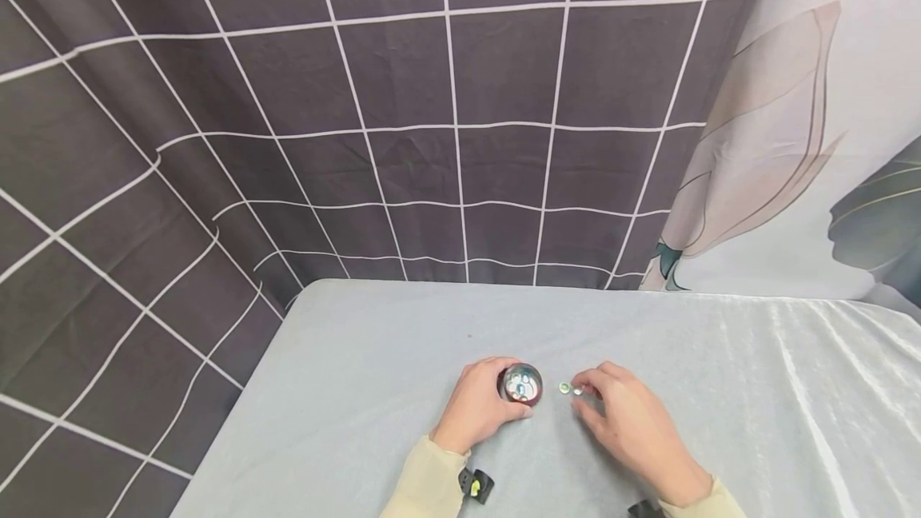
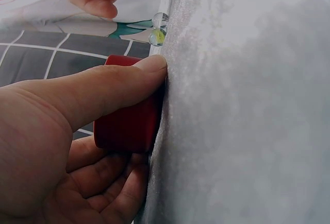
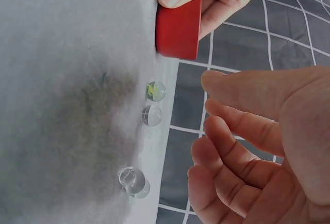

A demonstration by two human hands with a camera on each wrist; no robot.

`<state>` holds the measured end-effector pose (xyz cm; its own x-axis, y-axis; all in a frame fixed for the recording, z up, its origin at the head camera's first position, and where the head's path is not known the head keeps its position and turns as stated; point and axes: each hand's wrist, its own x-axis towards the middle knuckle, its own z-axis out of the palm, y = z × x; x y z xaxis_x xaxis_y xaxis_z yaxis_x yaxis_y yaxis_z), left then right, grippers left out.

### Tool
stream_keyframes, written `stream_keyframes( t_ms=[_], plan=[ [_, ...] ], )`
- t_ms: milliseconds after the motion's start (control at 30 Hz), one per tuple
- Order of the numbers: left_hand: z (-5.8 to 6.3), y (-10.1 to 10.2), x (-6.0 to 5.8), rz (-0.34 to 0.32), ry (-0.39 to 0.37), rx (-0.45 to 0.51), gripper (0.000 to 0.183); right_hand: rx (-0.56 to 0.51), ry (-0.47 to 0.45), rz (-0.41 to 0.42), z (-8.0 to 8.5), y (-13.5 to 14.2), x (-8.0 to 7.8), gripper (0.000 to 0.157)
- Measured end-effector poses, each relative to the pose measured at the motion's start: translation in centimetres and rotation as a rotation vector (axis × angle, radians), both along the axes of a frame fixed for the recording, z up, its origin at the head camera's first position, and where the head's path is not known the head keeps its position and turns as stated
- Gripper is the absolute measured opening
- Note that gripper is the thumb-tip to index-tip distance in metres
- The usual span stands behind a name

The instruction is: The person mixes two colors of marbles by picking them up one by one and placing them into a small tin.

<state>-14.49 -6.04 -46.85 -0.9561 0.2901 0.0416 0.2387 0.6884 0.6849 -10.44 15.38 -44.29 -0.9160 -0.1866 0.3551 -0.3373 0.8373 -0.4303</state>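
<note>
My left hand (image 1: 478, 402) grips a small round red cup (image 2: 126, 126) by its side, thumb on the near wall and fingers around the far one. Its inside looks shiny and metallic in the head view, with several clear marbles (image 1: 521, 384) at the bottom. Right of the cup, a marble with a yellow-green swirl (image 3: 156, 91) lies on the cloth beside a clear marble (image 3: 151, 115). More clear glass marbles (image 3: 133, 181) overlap farther along in the right wrist view. My right hand (image 1: 629, 418) hovers by the loose marbles, fingers loosely bent, with nothing between thumb and fingertips.
A pale velvety cloth (image 1: 345, 390) covers the table. Behind and to the left hangs a dark curtain (image 1: 403, 86) with a white grid. At the back right is a light curtain (image 1: 777, 182) with a leaf print.
</note>
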Motion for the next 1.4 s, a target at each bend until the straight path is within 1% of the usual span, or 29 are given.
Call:
stream_keyframes(
  t_ms=[233, 633, 1000, 1233, 1400],
  plan=[
    [0.1, 0.0, 0.0, 0.001, 0.008, -0.005, 0.056, 0.013, -0.011, -0.008, -0.3, 0.4, 0.1, 0.025],
    [-0.1, -0.1, -0.1, -0.006, 0.019, -0.001, 0.056, 0.045, -0.098, 0.004, -0.3, 0.8, 0.1, 0.033],
    [-0.2, -0.1, -0.1, -0.011, 0.027, -0.001, 0.056, 0.050, -0.136, -0.002, -0.9, 1.1, -0.2, 0.035],
    [-0.2, -0.2, 0.0, -0.009, 0.022, -0.005, 0.057, 0.027, -0.127, -0.007, -1.1, 1.3, -0.5, 0.035],
    [-0.1, -0.1, -0.1, -0.010, 0.012, 0.011, 0.057, 0.027, -0.086, -0.003, -1.2, 1.9, -0.6, 0.036]
  ],
)
